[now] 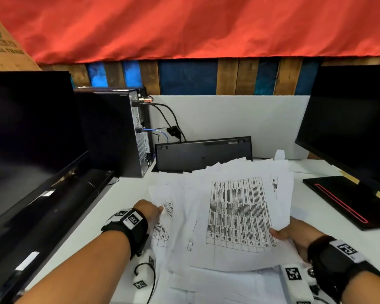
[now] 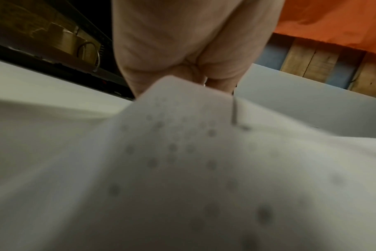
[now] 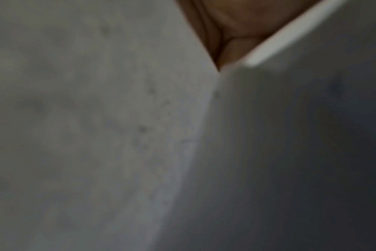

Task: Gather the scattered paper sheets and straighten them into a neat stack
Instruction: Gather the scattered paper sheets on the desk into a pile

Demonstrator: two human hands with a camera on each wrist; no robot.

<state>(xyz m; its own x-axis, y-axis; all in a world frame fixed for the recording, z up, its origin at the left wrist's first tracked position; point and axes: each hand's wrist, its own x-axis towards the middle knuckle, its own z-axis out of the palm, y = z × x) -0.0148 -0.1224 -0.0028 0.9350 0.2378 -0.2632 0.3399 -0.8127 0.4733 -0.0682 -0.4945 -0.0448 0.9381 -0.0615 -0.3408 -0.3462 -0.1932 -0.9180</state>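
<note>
— How far has the gathering got?
— The sheets (image 1: 219, 216) are pulled together mid-desk (image 1: 127, 194), still fanned. Their left edge is pinched by the left hand (image 1: 148, 210), the right edge by the right hand (image 1: 294, 234). Squaring remains undone.

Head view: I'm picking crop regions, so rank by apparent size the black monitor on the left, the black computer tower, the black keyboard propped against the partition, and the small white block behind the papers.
1. Black monitor on the left, though nearness inflates it
2. Black computer tower
3. Black keyboard
4. Small white block
</note>
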